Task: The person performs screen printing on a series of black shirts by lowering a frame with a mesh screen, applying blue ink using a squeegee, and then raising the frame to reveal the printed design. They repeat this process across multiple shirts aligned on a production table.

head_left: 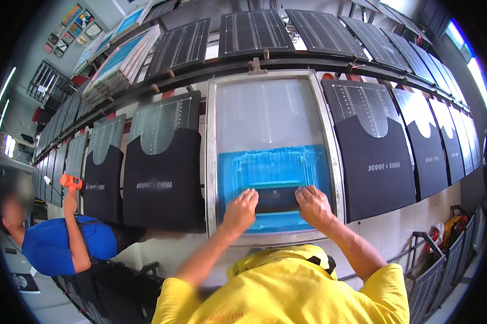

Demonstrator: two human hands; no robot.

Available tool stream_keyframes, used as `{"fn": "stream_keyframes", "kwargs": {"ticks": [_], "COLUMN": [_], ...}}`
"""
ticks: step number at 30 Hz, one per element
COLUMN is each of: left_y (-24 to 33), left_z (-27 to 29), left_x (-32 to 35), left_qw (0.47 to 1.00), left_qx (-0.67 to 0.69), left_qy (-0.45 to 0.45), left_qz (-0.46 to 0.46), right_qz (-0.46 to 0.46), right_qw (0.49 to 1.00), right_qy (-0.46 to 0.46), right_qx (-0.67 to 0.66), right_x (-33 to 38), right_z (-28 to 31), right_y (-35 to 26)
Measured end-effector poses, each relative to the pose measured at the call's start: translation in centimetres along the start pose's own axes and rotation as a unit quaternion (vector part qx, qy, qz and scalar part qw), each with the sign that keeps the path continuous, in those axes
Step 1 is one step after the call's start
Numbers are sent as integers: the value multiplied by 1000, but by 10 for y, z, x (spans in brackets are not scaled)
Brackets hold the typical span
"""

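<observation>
A screen-printing frame [334,178] lies in front of me, its mesh grey at the far half and blue at the near half. Across the blue part rests a dark squeegee [276,200]. My left hand [240,211] grips its left end, fingers curled over the top. At the other end my right hand [314,206] is closed round it in the same way. Whitish streaks of ink or emulsion edge the blue area beyond the squeegee. Whatever lies under the screen is hidden.
Black shirts [164,175] with pale print lie on boards to the left; another black shirt [375,164] lies right of the frame. Stacked screens [119,59] stand far left. A co-worker in blue [52,245] holds an orange heat gun [71,182]. Racks [443,270] stand lower right.
</observation>
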State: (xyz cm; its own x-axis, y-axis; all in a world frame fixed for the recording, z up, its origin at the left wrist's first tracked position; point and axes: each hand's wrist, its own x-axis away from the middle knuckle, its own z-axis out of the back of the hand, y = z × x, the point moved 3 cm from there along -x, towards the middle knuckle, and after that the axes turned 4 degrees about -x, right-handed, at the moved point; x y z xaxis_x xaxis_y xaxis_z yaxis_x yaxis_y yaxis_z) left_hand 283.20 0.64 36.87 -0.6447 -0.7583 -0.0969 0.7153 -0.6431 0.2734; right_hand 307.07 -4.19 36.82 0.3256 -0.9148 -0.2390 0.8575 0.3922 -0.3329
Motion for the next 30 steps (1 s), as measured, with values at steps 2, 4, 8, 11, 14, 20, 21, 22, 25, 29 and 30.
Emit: {"fn": "stream_keyframes", "kwargs": {"ticks": [2, 4, 8, 11, 14, 20, 21, 22, 25, 29, 30], "left_y": [-23, -36, -53, -41, -14, 30, 32, 30, 13, -24, -29], "left_z": [2, 10, 16, 31, 29, 1, 1, -2, -4, 1, 3], "left_x": [-32, -65, -93, -91, -40, 48, 50, 46, 20, -43, -57], "left_qw": [1000, 1000, 999, 998, 999, 999, 1000, 1000, 1000, 1000, 1000], "left_qx": [5, 15, -12, -18, 11, 2, 1, 2, -4, 5, 8], "left_qy": [14, -19, -32, -48, -36, -42, -8, -6, 11, 25, 0], "left_qz": [-11, 4, 18, 25, 10, 13, 7, 7, 2, -6, 6], "right_qz": [-28, -56, -58, -49, -24, -1, -2, -4, -10, -32, -42], "right_qw": [998, 996, 996, 998, 999, 1000, 1000, 1000, 1000, 998, 997], "right_qy": [-46, -64, -61, -47, -45, -9, -2, 4, -4, -43, -47], "right_qx": [40, 23, 18, 10, 4, -29, -20, -11, 16, 33, 35], "right_x": [-32, -65, -93, -82, -35, 41, 41, 40, 22, -42, -55], "right_z": [-1, 8, 15, 12, 21, 21, 19, 15, 3, 3, 5], "right_y": [15, 31, 46, 48, 17, -34, -32, -30, -14, 25, 33]}}
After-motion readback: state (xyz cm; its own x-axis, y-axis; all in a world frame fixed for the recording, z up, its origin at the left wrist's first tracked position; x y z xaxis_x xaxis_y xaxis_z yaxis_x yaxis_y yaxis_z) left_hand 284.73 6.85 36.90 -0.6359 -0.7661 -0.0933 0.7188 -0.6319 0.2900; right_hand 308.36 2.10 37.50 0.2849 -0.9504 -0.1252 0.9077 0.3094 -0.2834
